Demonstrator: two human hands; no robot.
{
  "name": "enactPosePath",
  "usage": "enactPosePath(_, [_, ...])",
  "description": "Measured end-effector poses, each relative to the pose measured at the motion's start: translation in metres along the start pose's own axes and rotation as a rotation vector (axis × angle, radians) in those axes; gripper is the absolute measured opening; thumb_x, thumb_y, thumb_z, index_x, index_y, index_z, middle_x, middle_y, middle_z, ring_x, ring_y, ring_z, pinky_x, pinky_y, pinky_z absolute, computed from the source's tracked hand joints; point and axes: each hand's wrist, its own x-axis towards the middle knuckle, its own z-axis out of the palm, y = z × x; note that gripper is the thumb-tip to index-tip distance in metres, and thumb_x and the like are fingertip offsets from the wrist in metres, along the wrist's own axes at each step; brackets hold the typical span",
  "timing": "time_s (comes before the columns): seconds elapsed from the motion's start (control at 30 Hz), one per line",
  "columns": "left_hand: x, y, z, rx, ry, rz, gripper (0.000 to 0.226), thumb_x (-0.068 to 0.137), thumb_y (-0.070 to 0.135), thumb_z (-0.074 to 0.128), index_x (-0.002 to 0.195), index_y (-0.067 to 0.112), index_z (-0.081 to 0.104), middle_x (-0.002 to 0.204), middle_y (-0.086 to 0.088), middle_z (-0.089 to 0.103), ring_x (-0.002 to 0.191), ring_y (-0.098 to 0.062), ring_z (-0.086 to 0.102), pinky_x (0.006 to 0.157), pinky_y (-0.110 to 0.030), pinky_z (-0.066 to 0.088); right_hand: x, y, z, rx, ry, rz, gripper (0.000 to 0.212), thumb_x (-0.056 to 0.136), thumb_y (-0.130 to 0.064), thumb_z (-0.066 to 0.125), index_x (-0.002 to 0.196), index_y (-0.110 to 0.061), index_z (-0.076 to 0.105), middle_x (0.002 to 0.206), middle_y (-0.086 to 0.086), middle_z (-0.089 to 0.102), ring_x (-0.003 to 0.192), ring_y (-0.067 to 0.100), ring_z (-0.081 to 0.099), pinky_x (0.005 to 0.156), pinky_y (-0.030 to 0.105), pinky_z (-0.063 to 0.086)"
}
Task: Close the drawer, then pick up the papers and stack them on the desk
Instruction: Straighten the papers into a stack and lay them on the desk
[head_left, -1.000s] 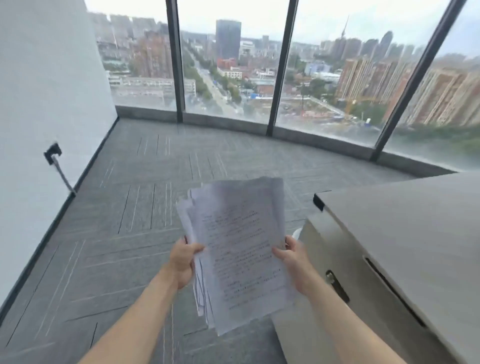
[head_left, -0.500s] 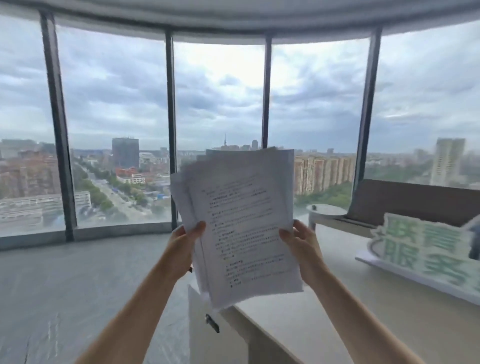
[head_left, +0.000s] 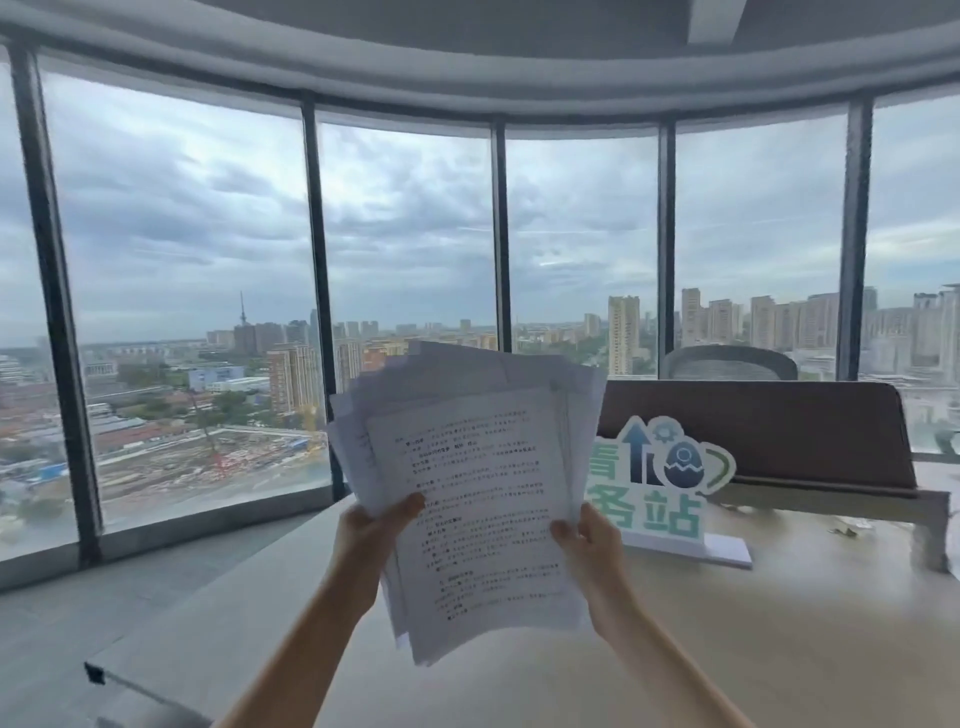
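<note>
Grip of both hands on printed papers (head_left: 483, 499), text illegible, sign (head_left: 670, 499) reads 务站

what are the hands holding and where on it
A fanned sheaf of papers, pinched at mid-height: left hand on its left edge, right hand on its right.

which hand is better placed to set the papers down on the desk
Probably the right. Both hands hold the fanned papers above the desk, left hand on the left edge, right hand on the right. The right is over open desktop; the left is nearer the desk's left edge. Both should lower together.
</note>
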Motion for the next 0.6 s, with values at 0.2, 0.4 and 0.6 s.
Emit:
enactPosePath(0.2, [0.035, -0.073, 0.027, 0.044, -0.043, -0.070, 0.019, 0.077, 0.007, 0.078, 0.095, 0.003, 0.076, 0.090, -0.014, 0.079, 0.083, -0.033, 0.075, 0.072, -0.040, 0.061, 0.038, 0.057, -0.022, 0.000, 0.037, 0.088, 0.036, 0.083, 0.002, 0.058, 0.107, -0.023, 0.065, 0.105, 0.002, 0.076, 0.098, 0.022, 0.072, 0.085, 0.046, 0.059])
enactPosePath(0.4, [0.071, -0.112, 0.049, 0.030, -0.119, -0.086, 0.026, 0.073, 0.014, 0.081, 0.096, 0.003, 0.076, 0.091, -0.013, 0.079, 0.083, -0.032, 0.075, 0.076, -0.045, 0.061, 0.085, 0.090, -0.027, 0.079, 0.088, 0.068, 0.028, 0.090, -0.005, 0.062, 0.109, -0.025, 0.062, 0.100, -0.008, 0.077, 0.090, 0.010, 0.073, 0.067, 0.022, 0.053])
enactPosePath(0.6, [0.076, -0.111, 0.064, 0.072, -0.278, -0.073, 0.012, 0.079, 0.002, 0.074, 0.087, 0.011, 0.076, 0.081, -0.003, 0.080, 0.072, -0.020, 0.076, 0.060, -0.028, 0.060, 0.101, 0.086, -0.034, 0.035, 0.096, -0.007, 0.023, 0.092, -0.016, 0.065, 0.114, -0.023, 0.062, 0.109, -0.005, 0.076, 0.098, 0.018, 0.073, 0.083, 0.041, 0.059])
